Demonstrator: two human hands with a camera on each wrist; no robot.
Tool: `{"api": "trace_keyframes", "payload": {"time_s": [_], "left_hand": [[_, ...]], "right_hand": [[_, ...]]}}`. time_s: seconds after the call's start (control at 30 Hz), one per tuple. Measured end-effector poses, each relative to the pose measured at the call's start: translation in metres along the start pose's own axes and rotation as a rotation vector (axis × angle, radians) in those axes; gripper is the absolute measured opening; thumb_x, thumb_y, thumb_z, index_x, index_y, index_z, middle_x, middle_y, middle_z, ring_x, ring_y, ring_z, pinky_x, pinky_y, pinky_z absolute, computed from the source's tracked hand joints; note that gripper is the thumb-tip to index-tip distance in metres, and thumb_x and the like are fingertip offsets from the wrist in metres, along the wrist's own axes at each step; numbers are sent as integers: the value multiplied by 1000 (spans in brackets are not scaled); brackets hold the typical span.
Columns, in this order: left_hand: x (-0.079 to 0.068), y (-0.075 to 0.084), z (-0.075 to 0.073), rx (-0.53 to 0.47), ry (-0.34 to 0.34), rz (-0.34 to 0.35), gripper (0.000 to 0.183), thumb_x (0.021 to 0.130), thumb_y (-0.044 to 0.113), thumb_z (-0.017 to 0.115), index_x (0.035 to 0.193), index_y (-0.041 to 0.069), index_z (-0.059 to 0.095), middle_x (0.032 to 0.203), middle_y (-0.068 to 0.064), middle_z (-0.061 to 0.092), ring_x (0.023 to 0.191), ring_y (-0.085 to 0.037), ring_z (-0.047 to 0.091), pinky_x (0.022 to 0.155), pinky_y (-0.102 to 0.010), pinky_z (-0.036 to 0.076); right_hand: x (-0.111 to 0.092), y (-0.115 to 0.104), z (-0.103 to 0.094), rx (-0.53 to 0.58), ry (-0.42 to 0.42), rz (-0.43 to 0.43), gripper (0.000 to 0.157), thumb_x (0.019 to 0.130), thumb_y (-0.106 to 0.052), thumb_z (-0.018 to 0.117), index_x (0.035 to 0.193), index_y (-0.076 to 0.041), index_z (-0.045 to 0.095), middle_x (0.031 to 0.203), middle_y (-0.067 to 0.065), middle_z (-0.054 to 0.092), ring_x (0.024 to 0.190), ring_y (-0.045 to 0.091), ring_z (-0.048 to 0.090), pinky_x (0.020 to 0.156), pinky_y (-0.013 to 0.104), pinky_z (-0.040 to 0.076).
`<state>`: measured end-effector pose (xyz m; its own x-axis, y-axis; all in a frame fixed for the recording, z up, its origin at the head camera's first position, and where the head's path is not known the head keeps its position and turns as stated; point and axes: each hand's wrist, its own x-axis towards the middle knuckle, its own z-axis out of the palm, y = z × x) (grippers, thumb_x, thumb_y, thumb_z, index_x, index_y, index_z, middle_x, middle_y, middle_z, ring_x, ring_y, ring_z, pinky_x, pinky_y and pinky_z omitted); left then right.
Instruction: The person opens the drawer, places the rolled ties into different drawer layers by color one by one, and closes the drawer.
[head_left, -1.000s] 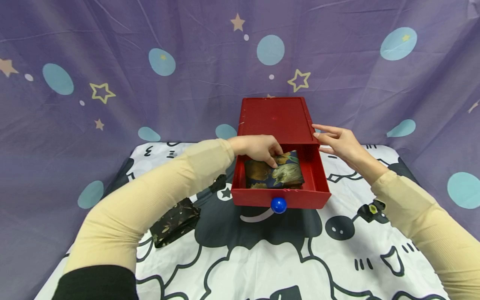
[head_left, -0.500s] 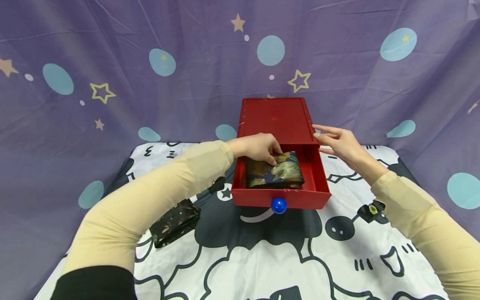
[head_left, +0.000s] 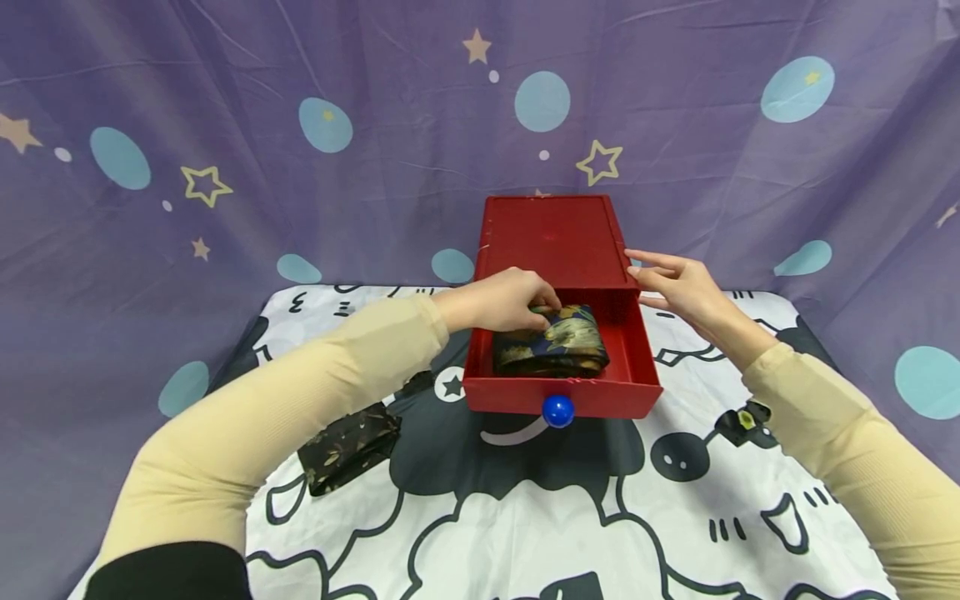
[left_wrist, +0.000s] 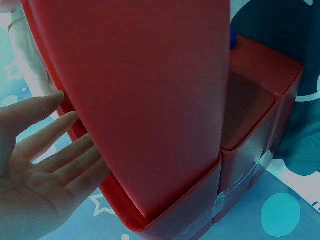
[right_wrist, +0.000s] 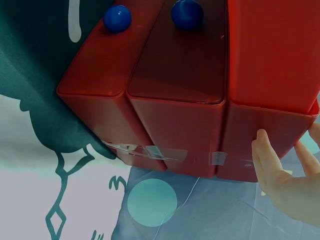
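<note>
In the head view, a red drawer unit (head_left: 555, 242) stands at the back of the table with its top drawer (head_left: 630, 367) pulled out. Inside the drawer lies a folded cloth (head_left: 573, 337), dark and shiny with a flower print. My left hand (head_left: 506, 298) reaches over the drawer's left wall, its thumb and fingers curled at the cloth's back left part, which bulges between them. In the left wrist view the tips of several fingers are hidden behind the red wall. My right hand (head_left: 678, 287) rests its extended fingertips against the unit's right side, also seen in the right wrist view.
A black folded bundle with a leaf print (head_left: 352, 450) lies left of the drawer, below my left sleeve. By my right sleeve is a small black item with a yellow mark (head_left: 746, 421). A blue knob (head_left: 557, 411) sticks out in front. Behind hangs a purple curtain (head_left: 420, 125).
My left wrist and sleeve have shifted slightly left and toward me, fingertips staying at the cloth. The cloth has bunched thicker, its front fold now standing higher. My right hand has not moved.
</note>
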<state>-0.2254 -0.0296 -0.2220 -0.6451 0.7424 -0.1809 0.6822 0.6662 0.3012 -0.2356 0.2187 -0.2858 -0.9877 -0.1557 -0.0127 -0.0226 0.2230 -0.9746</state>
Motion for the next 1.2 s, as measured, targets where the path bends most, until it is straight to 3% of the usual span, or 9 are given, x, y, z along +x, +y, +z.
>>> {"api": "trace_keyframes", "payload": {"time_s": [0.23, 0.6, 0.87, 1.2], "left_hand": [[-14, 2, 2, -22, 82, 35, 29, 85, 16, 58, 113, 7, 60, 110, -6, 60, 98, -17, 56, 83, -26, 44], [-39, 15, 9, 48, 224, 35, 27, 86, 17, 56, 111, 8, 61, 105, -5, 60, 83, -12, 55, 70, -23, 45], [-55, 23, 20, 182, 411, 114, 22, 84, 18, 59, 104, 10, 65, 101, -3, 62, 86, -14, 58, 71, -26, 47], [-69, 30, 40, 362, 683, 243, 15, 81, 15, 61, 93, 10, 68, 91, -3, 64, 84, -15, 57, 70, -26, 44]], "right_hand": [[-1, 0, -1, -18, -2, -11, 57, 83, -33, 59, 132, -11, 42, 100, -2, 58, 89, 6, 59, 82, 32, 46], [1, 2, -1, -15, 2, -1, 59, 82, -35, 59, 133, -12, 41, 102, -2, 57, 90, 6, 58, 77, 27, 48], [0, 0, 0, 3, -4, -5, 57, 83, -32, 60, 133, -10, 41, 97, -5, 59, 89, 6, 59, 79, 29, 48], [1, 0, 0, -18, -8, 10, 59, 82, -35, 59, 133, -12, 41, 103, -2, 57, 91, 7, 58, 82, 33, 46]]}}
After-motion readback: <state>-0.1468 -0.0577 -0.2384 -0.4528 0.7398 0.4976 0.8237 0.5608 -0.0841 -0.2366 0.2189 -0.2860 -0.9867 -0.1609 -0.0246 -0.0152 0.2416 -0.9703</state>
